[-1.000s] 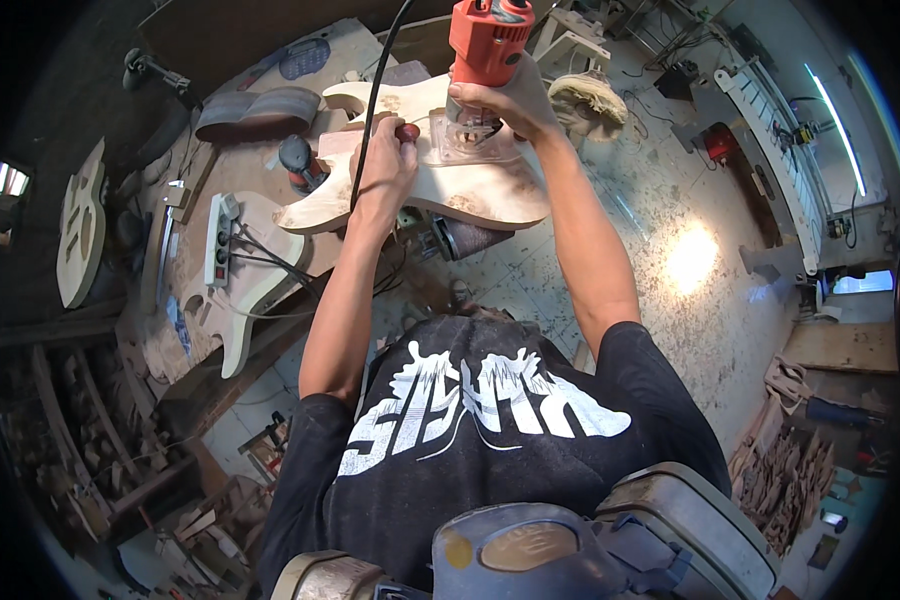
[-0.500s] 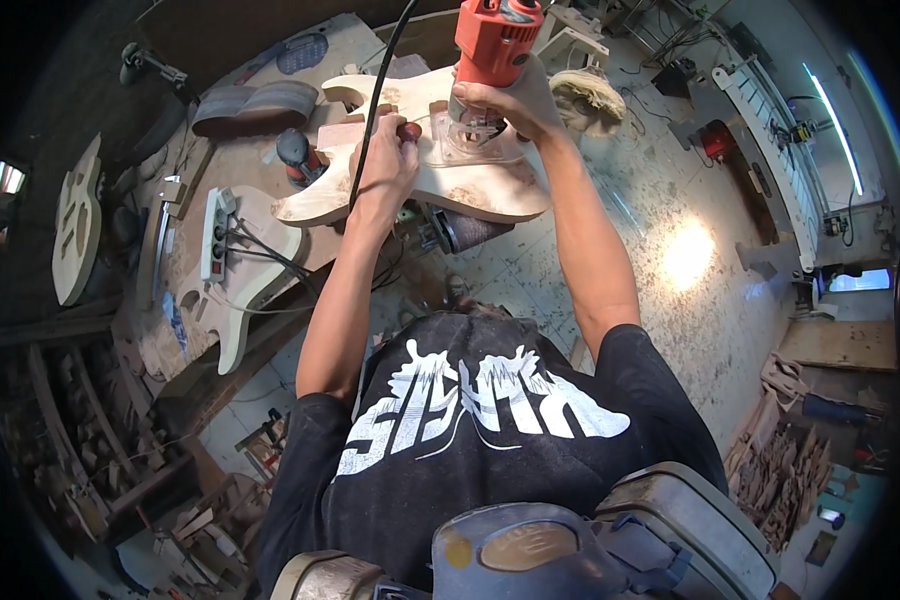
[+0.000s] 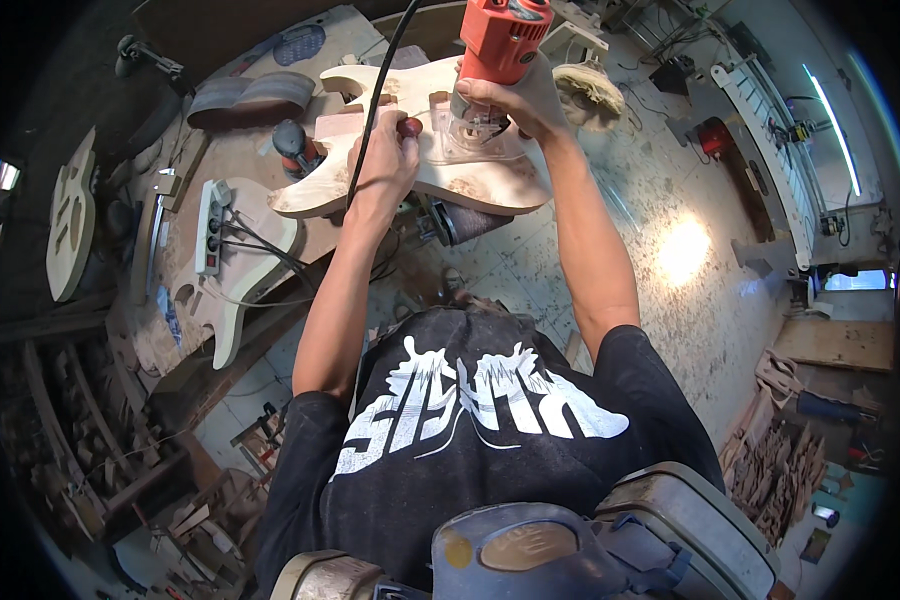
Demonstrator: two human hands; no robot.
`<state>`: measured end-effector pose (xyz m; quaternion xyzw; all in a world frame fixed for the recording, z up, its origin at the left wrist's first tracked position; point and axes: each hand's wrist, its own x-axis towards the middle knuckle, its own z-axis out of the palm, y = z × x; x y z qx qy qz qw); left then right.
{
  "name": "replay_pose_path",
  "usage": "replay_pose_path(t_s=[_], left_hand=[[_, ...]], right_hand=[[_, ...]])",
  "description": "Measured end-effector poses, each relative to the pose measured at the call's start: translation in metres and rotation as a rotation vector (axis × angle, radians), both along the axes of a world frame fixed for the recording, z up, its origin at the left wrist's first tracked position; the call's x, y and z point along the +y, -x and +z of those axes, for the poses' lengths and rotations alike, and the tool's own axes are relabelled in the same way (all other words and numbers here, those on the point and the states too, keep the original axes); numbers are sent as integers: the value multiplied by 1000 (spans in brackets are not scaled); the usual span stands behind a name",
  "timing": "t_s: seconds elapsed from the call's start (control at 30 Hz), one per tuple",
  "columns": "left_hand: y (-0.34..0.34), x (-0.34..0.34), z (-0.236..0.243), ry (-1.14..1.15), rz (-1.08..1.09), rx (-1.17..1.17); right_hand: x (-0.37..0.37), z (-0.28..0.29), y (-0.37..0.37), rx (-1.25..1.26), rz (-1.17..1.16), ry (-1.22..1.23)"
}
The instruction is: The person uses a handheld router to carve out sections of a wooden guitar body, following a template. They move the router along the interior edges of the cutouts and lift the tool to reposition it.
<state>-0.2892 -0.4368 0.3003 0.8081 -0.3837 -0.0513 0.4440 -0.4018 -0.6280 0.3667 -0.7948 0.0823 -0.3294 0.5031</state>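
Note:
A pale wooden guitar body [image 3: 475, 185] with routed cavities lies near the top of the view, a clear plate [image 3: 495, 145] on it. My right hand [image 3: 515, 105] is wrapped round a red power router [image 3: 500, 40], whose base stands on the plate. My left hand [image 3: 380, 160] is closed on the body's left part, against a round red knob [image 3: 409, 127]; what its fingers grip is partly hidden. A black cord [image 3: 374, 95] runs across that hand.
Left on the bench [image 3: 140, 330] are another guitar body [image 3: 228, 330], a power strip [image 3: 207, 255], a red-black tool [image 3: 295, 150] and curved grey pieces [image 3: 245, 103]. A sanding drum [image 3: 470, 225] sits under the work. Right are a rail machine [image 3: 770, 160] and wood scraps [image 3: 775, 480].
The red router and my right hand have shifted slightly to the right. The bench and guitar bodies appear a little higher and further left in the picture. Both hands keep their holds.

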Motion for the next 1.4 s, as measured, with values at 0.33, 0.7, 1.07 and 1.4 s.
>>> replay_pose_path(t_s=[0.33, 0.7, 1.07, 1.4], left_hand=[[3, -1, -5, 139, -1, -82], [6, -7, -6, 87, -38, -66], [1, -14, -17, 114, -29, -124], [-19, -22, -19, 150, 71, -172]], right_hand=[[11, 8, 6, -48, 45, -133], [-2, 6, 15, -9, -8, -31], [-4, 8, 12, 41, -5, -117], [-8, 7, -18, -31, -3, -21]])
